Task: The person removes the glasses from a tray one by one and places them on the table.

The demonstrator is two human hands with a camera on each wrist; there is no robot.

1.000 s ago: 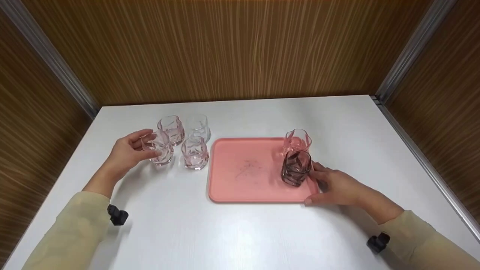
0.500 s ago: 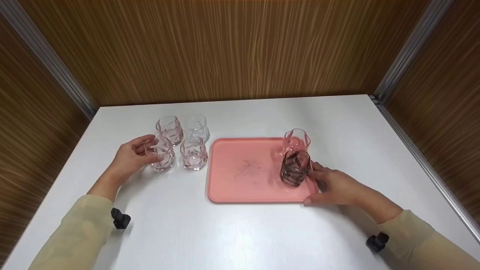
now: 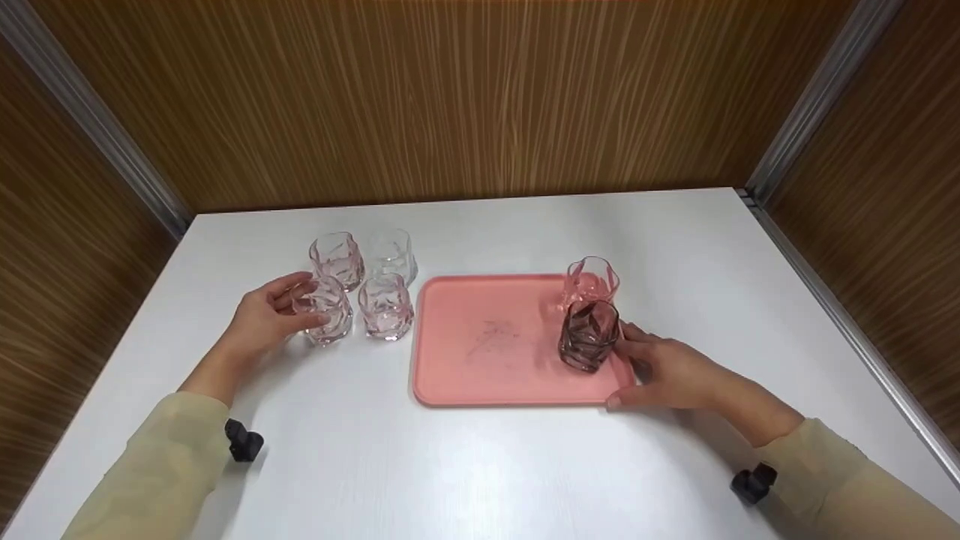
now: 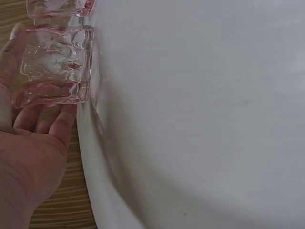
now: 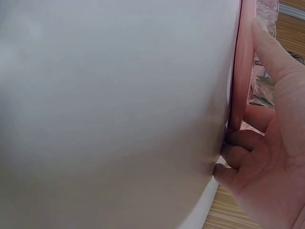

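My left hand (image 3: pixel 302 302) grips a pink-tinted glass (image 3: pixel 324 316) that stands on the white table, thumb on its far side and fingers on the near side. The left wrist view shows that glass (image 4: pixel 52 64) held between thumb and fingers (image 4: pixel 47 119). My right hand (image 3: pixel 634 367) rests at the right edge of the pink tray (image 3: pixel 487 367). Its fingers are loosely curled against the rim, right beside a dark glass (image 3: pixel 589 336). Behind the dark glass a pink glass (image 3: pixel 592 281) stands on the tray. In the right wrist view the thumb (image 5: pixel 267 43) lies along the tray rim (image 5: pixel 240 71).
Three more glasses stand left of the tray: one pink (image 3: pixel 337 259), one clear (image 3: pixel 391 255) and one pinkish (image 3: pixel 386 305). Wood-grain walls close the table (image 3: pixel 480 465) in at the back and on both sides. A black strap mount (image 3: pixel 244 441) sits on each sleeve.
The left hand and its glass have come slightly down and nearer to me, beside the other glasses. The right hand has stayed at the tray edge.
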